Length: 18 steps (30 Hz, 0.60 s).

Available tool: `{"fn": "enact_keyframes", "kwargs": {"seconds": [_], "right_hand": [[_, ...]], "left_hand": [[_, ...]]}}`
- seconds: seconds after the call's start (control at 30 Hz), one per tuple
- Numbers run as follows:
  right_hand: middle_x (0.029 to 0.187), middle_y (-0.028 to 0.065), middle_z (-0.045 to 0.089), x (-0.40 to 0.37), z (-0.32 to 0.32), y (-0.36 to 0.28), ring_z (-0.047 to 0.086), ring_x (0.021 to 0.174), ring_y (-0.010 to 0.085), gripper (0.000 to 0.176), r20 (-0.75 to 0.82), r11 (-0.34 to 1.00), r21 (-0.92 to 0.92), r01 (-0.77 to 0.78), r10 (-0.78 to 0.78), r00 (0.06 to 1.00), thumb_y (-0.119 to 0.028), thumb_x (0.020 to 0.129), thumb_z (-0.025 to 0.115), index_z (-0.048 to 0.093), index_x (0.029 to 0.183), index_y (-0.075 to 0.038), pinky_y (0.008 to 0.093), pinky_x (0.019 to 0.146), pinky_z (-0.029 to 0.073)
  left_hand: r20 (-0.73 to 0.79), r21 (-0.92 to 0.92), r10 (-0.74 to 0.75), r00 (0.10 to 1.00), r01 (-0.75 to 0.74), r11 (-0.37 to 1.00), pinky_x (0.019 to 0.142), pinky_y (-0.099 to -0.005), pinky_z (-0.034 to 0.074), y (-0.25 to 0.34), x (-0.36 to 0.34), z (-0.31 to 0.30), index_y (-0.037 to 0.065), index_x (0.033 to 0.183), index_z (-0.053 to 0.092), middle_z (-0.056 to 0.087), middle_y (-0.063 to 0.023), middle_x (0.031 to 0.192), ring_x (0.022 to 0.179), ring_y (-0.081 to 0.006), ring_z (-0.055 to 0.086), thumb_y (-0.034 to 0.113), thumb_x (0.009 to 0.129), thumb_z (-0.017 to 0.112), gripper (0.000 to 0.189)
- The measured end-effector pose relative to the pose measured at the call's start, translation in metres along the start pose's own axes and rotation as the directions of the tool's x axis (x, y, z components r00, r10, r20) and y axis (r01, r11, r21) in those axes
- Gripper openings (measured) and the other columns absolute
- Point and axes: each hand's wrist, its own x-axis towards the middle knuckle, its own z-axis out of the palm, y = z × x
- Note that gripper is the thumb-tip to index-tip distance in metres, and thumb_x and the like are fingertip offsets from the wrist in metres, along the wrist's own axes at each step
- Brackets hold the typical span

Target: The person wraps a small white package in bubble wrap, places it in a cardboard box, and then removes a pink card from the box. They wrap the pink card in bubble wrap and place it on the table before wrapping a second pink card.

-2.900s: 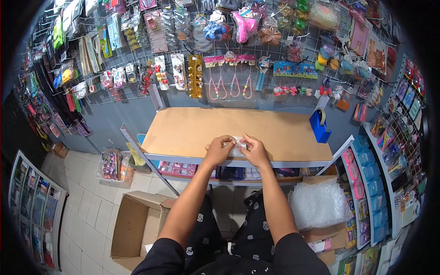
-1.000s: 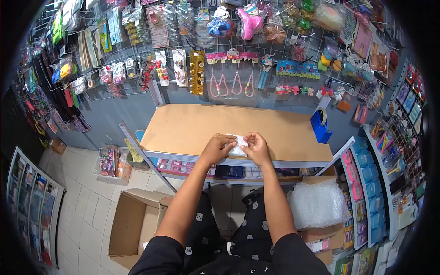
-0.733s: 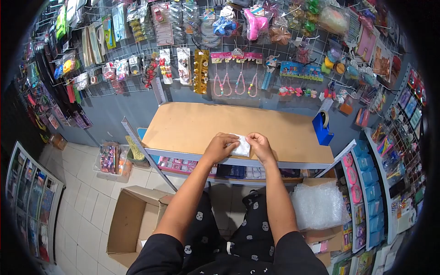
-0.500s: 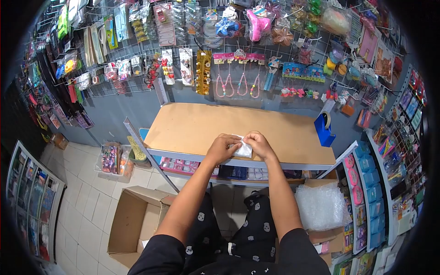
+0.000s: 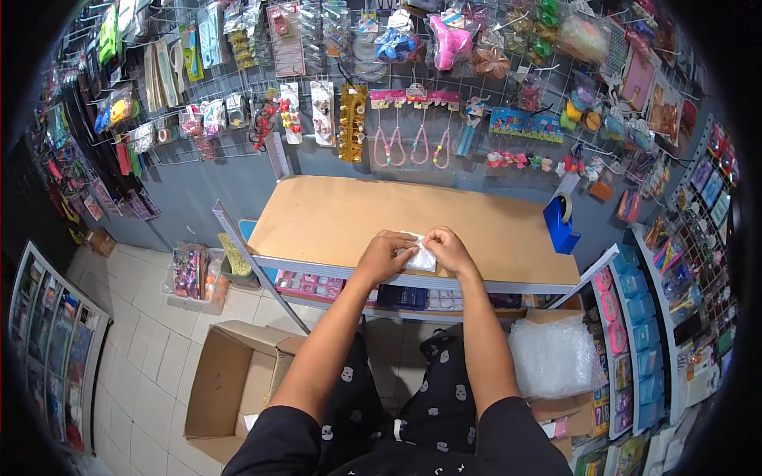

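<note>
Merchandise on a wire grid [image 5: 238, 103] filled the far wall: hair clips, bead strings and small toys in clear bags, hung in rows. Below it stood the brown worktop [image 5: 333, 214], bare over most of its surface. On the floor to the near left sat an open cardboard box [image 5: 226, 381], and to the near right a wad of bubble wrap [image 5: 552, 357] rested in another carton. A blue tape dispenser [image 5: 560, 224] stood at the far right corner of the worktop, well apart from the hands.

The person's two arms reached forward together and met at the near edge of the worktop, about the middle. The left hand [image 5: 382, 255] lay on the left side of a small white packet [image 5: 421, 255], its fingers curled down onto that edge. The right hand [image 5: 449, 250] sat just to the right, fingers bent and closed in a pinch on the far right part of the packet. So both hands gripped it, one from each side, and neither was nearer than the other.

The packet rested on the worktop between them, touching both. It looked close to square and partly covered, so I could not tell which way its long axis ran.
</note>
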Motion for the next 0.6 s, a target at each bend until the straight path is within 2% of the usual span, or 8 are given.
{"fn": "enact_keyframes", "kwargs": {"seconds": [0.1, 0.2, 0.3, 0.4, 0.5, 0.6], "right_hand": [[0.087, 0.0075, 0.066, 0.0011, 0.0019, 0.0082, 0.064, 0.084, 0.0150, 0.020, -0.030, 0.998, -0.061, -0.015, 0.013, 0.999, -0.019, 0.094, 0.071, 0.070, 0.086, -0.001, 0.0316, 0.077, 0.052], [0.094, 0.0085, 0.069, 0.0009, 0.0019, 0.0110, 0.065, 0.086, 0.0154, 0.022, -0.027, 0.998, -0.040, -0.042, 0.041, 0.999, -0.022, 0.092, 0.075, 0.071, 0.087, -0.001, 0.0315, 0.078, 0.053], [0.101, 0.0081, 0.070, -0.0019, -0.0003, 0.0060, 0.066, 0.088, 0.0149, 0.024, -0.041, 0.984, -0.115, -0.138, 0.134, 0.990, -0.023, 0.089, 0.079, 0.070, 0.097, -0.002, 0.0317, 0.080, 0.055], [0.104, 0.0079, 0.070, -0.0052, 0.0072, 0.0056, 0.065, 0.089, 0.0142, 0.037, -0.195, 0.996, -0.084, -0.037, 0.020, 0.981, -0.024, 0.086, 0.083, 0.067, 0.111, -0.002, 0.0316, 0.082, 0.056], [0.105, 0.0078, 0.070, -0.0034, 0.0066, 0.0080, 0.066, 0.092, 0.0152, 0.049, -0.186, 0.995, -0.057, -0.081, 0.069, 0.980, -0.024, 0.085, 0.085, 0.062, 0.121, -0.001, 0.0329, 0.084, 0.057], [0.106, 0.0094, 0.071, -0.0046, 0.0072, 0.0110, 0.068, 0.095, 0.0170, 0.050, -0.169, 0.997, 0.020, -0.074, 0.076, 0.983, -0.025, 0.083, 0.086, 0.063, 0.120, -0.001, 0.0340, 0.085, 0.058]], "left_hand": [[0.018, 0.015, 0.005, 1.000, -0.005, 1.000, 0.101, -0.0413, 0.052, -0.0003, 0.0005, -0.0011, 0.005, 0.108, 0.082, 0.079, -0.0118, 0.115, 0.111, -0.0302, 0.070, 0.020, 0.092, 0.079, 0.022], [-0.002, 0.003, -0.006, 1.000, 0.006, 1.000, 0.101, -0.0412, 0.052, -0.0008, -0.0002, 0.0002, 0.005, 0.107, 0.082, 0.079, -0.0117, 0.115, 0.111, -0.0300, 0.069, 0.020, 0.091, 0.079, 0.022], [-0.003, -0.002, -0.005, 1.000, 0.005, 1.000, 0.101, -0.0413, 0.052, -0.0003, -0.0003, 0.0001, 0.005, 0.106, 0.082, 0.079, -0.0117, 0.115, 0.110, -0.0300, 0.069, 0.019, 0.091, 0.080, 0.021], [0.003, 0.013, 0.006, 1.000, -0.006, 1.000, 0.101, -0.0414, 0.052, 0.0007, -0.0004, -0.0007, 0.005, 0.106, 0.082, 0.079, -0.0116, 0.115, 0.111, -0.0297, 0.069, 0.019, 0.091, 0.080, 0.020], [-0.001, -0.007, -0.034, 0.999, 0.034, 0.999, 0.101, -0.0410, 0.052, 0.0018, -0.0005, -0.0003, 0.006, 0.106, 0.083, 0.079, -0.0113, 0.115, 0.112, -0.0294, 0.069, 0.018, 0.091, 0.080, 0.020], [0.007, -0.012, -0.034, 0.999, 0.034, 0.999, 0.100, -0.0406, 0.053, 0.0022, -0.0005, -0.0008, 0.006, 0.106, 0.083, 0.079, -0.0108, 0.115, 0.112, -0.0287, 0.069, 0.018, 0.091, 0.080, 0.019]]}}
